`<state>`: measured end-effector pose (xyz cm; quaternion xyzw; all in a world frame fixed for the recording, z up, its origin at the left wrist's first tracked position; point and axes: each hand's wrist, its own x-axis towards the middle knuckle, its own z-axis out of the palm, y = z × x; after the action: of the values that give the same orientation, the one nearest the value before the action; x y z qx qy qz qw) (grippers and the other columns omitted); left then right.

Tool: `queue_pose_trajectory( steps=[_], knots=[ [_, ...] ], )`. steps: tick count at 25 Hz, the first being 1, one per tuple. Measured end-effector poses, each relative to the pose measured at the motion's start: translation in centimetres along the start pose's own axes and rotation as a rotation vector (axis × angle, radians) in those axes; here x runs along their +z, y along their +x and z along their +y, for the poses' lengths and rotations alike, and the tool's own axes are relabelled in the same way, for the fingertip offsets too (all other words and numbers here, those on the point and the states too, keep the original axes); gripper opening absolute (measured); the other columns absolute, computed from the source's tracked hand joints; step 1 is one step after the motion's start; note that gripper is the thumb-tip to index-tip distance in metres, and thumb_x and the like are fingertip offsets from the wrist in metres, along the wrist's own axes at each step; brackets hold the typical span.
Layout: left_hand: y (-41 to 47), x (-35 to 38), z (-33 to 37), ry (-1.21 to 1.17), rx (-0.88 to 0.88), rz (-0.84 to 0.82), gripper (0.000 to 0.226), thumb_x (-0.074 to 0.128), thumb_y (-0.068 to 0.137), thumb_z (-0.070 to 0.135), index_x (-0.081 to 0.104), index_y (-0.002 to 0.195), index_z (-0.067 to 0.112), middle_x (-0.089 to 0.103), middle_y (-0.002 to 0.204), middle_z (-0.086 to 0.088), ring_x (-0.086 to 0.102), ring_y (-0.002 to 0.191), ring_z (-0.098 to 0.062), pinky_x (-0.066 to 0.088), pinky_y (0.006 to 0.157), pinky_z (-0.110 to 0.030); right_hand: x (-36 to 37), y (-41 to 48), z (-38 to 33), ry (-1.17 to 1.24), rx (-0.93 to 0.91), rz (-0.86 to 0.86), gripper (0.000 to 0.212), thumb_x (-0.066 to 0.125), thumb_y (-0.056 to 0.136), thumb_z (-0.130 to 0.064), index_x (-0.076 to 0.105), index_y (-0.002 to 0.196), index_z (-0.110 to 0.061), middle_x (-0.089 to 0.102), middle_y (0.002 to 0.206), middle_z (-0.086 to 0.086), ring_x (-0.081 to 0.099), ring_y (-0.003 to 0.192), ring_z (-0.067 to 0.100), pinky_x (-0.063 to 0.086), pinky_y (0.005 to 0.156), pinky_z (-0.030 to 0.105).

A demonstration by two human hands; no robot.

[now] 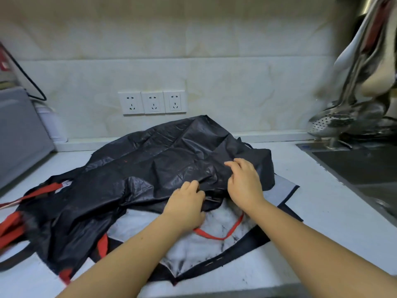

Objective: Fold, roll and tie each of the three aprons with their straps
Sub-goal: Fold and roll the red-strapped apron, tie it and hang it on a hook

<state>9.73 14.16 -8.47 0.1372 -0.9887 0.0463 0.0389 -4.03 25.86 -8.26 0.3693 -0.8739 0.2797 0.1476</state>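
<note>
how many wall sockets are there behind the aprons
3, in a row on the wall above the black apron: left socket, middle socket, right socket. None look hidden.

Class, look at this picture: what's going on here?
A person works at a kitchen counter. Both the left hand and the right hand grip the crumpled black apron on top of the pile. Nothing looks folded, rolled or tied yet; a red strap lies loose near the wrists.
</note>
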Motion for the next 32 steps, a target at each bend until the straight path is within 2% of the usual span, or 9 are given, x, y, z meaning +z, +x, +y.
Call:
queue_pose_trajectory(
  steps=[5,11,15,17,19,22,26,29,32],
  knots=[
    [-2.0,-3.2,-0.3,-0.491,-0.053,0.027,0.019,0.044,0.098,0.028,0.056,0.091,0.015,0.057,0.097,0.002,0.056,0.093,-0.022,0.046,0.082,-0.036,-2.8,-1.9,1.3,-0.016,0.240,0.081,0.064,0.052,0.084,-0.004,0.040,0.144,-0.022,0.042,0.133,0.009,0.039,0.117,0.028,0.040,0.096,0.035],
    [-3.4,-5.6,-1.2,-0.825,-0.174,0.008,0.045,0.038,0.099,0.051,0.047,0.078,0.013,0.053,0.078,-0.004,0.051,0.074,-0.018,0.043,0.079,-0.034,-2.4,-3.0,2.1,-0.279,0.282,-0.232,0.091,0.062,0.080,-0.020,0.008,0.152,-0.032,0.008,0.157,0.015,0.008,0.144,0.037,0.019,0.114,0.052],
    [-4.1,-7.0,-3.4,-1.218,-0.198,-0.366,0.049,0.052,0.092,0.058,0.071,0.106,0.015,0.072,0.112,-0.001,0.066,0.107,-0.018,0.046,0.101,-0.035,-4.1,-2.1,2.7,-0.289,0.314,0.056,0.031,0.060,0.073,-0.021,0.064,0.103,-0.024,0.045,0.139,0.011,0.030,0.135,0.033,0.020,0.112,0.051],
    [-4.3,-8.0,-5.3,-1.403,-0.212,-0.560,0.033,0.061,0.093,0.038,0.070,0.112,0.012,0.072,0.113,-0.010,0.068,0.100,-0.024,0.051,0.096,-0.038,-5.6,-0.9,2.2,-0.141,0.284,0.139,0.012,0.052,0.066,-0.018,0.058,0.076,-0.020,0.066,0.096,0.005,0.054,0.100,0.032,0.038,0.091,0.040],
    [-3.8,-8.1,-7.2,-1.319,-0.288,-0.540,0.027,0.063,0.093,0.032,0.071,0.108,0.012,0.072,0.109,-0.011,0.068,0.096,-0.024,0.052,0.095,-0.038,-6.7,1.2,1.5,0.078,0.334,-0.041,0.010,0.052,0.071,-0.018,0.056,0.081,-0.021,0.063,0.079,-0.003,0.058,0.085,0.029,0.040,0.072,0.033],
    [-2.0,-6.3,-9.2,-0.578,-0.467,-0.161,0.032,0.056,0.094,0.045,0.067,0.111,0.019,0.068,0.118,-0.005,0.062,0.110,-0.023,0.047,0.093,-0.033,-6.8,3.3,2.0,0.301,0.369,-0.417,0.030,0.067,0.081,-0.041,0.060,0.109,-0.031,0.057,0.101,-0.013,0.057,0.109,0.017,0.043,0.090,0.030],
    [-1.0,-3.6,-8.8,-0.379,-0.632,0.118,0.026,0.045,0.098,0.043,0.059,0.106,0.024,0.065,0.118,-0.005,0.058,0.111,-0.029,0.043,0.083,-0.037,-5.5,2.5,3.5,0.530,0.508,-0.272,0.051,0.055,0.087,-0.059,0.054,0.126,-0.026,0.055,0.120,-0.008,0.052,0.118,0.020,0.040,0.099,0.033],
    [-0.5,-2.5,-8.9,-0.351,-0.656,0.092,0.020,0.044,0.098,0.031,0.059,0.110,0.025,0.064,0.118,-0.007,0.059,0.108,-0.030,0.043,0.080,-0.035,-5.2,2.0,4.6,0.711,0.662,-0.083,0.031,0.043,0.095,-0.019,0.054,0.124,-0.021,0.059,0.116,0.004,0.053,0.103,0.024,0.042,0.093,0.040],
    [-0.1,-2.2,-8.4,-0.306,-0.682,0.119,0.024,0.041,0.095,0.018,0.059,0.110,0.023,0.064,0.115,-0.009,0.059,0.102,-0.031,0.039,0.075,-0.033,-4.8,1.0,6.8,0.701,0.636,-0.181,0.052,0.037,0.081,0.011,0.062,0.118,-0.017,0.062,0.116,0.003,0.057,0.103,0.020,0.048,0.092,0.036]
  ],
)
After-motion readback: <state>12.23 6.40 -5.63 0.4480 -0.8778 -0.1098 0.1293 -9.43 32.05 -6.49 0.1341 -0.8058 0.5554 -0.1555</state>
